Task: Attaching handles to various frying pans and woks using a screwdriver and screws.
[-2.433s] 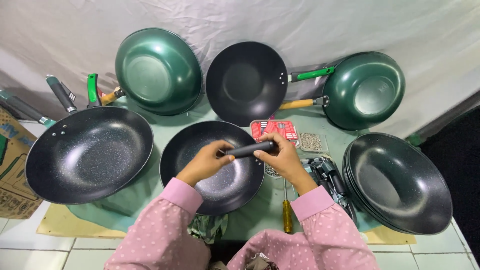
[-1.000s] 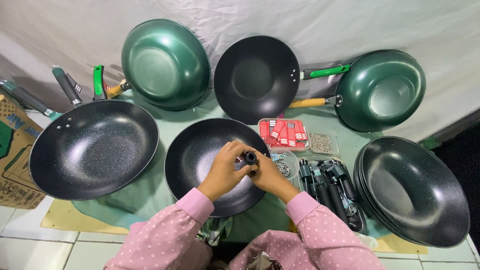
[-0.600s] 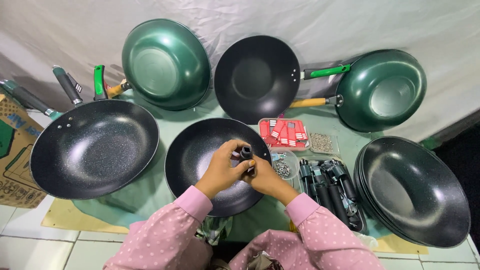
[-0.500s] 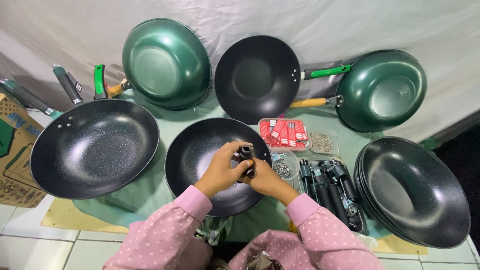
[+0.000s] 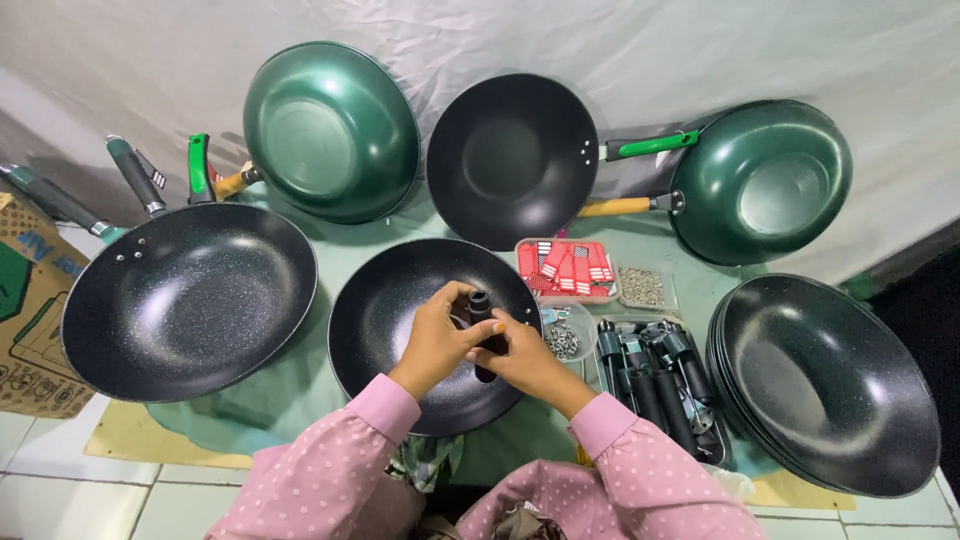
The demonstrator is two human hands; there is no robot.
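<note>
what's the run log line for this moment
left hand: on black handle | right hand: grips black handle | under: black pan | right: handle tray

You are at a small workshop bench where pans get their handles fitted. A stack of bare black pans sits at your right, a tray of loose black handles just beside it, and small tubs of screws and red parts farther off. Finished green woks lean against a white sheet at the far side, with a cardboard box on the left.
</note>
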